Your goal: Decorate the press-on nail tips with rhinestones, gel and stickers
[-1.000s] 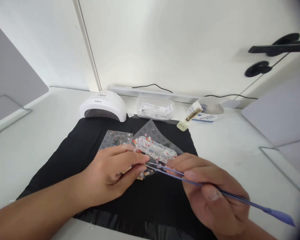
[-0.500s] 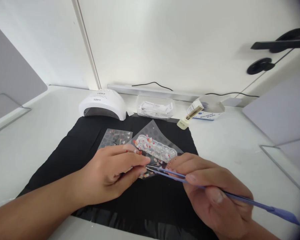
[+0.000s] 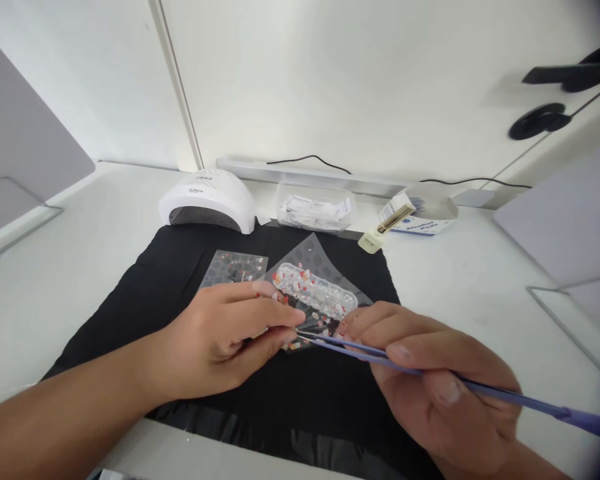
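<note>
My left hand [image 3: 235,330] is pinched, thumb against index finger, on the near left edge of a clear sticker sheet [image 3: 307,253] with small red and white designs. My right hand [image 3: 440,373] grips long blue tweezers [image 3: 375,353] like a pen. The tweezers' metal tips touch or nearly touch my left fingertips; whether a sticker is between them is too small to tell. Right fingertips rest by the sheet's right side. Showing at the sheet is a clear oblong case [image 3: 325,293] of sparkly bits. Another sticker sheet [image 3: 235,265] lies behind my left hand.
A black cloth [image 3: 130,300] covers the table's middle. Along its back stand a white nail lamp [image 3: 207,200], a clear tub [image 3: 315,210] of packets, a tilted gold-capped bottle [image 3: 373,241] and an alcohol pads box [image 3: 423,220]. Grey panels [image 3: 565,220] flank the table.
The view has shifted slightly. My hands keep the same pose, with the tweezer tips still at my left fingertips.
</note>
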`<state>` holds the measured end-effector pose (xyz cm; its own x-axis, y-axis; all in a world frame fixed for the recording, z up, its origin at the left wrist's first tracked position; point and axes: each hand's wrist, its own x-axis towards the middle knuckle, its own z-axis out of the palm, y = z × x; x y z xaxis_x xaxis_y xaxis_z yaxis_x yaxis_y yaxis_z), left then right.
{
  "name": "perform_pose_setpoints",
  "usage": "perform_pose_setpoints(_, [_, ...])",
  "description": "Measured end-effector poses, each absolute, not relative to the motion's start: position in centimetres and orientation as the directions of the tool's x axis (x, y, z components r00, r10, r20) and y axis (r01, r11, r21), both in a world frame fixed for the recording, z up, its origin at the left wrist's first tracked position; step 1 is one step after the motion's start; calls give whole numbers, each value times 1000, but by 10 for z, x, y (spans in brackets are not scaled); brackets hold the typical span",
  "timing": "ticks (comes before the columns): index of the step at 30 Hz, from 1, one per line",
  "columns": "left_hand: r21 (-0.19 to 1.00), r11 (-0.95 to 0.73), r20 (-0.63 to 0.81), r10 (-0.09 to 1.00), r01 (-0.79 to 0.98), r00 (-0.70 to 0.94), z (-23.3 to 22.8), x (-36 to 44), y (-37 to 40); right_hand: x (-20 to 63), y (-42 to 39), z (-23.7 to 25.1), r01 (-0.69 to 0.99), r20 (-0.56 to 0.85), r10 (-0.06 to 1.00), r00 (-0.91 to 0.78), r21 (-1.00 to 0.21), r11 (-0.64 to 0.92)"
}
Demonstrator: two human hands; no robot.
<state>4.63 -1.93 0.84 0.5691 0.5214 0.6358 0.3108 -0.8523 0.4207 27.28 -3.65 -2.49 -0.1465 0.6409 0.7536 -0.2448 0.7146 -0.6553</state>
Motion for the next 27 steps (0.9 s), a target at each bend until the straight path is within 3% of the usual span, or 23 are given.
perform_pose_setpoints(20, [602, -758, 628, 643, 250, 438, -2, 46, -19, 276, -42, -30, -101, 784, 604, -142, -619, 779])
perform_pose_setpoints(27, [598, -771, 637, 623, 220, 453, 0, 47, -19, 277, -41, -31, -89, 785, 598, -162, -615, 783])
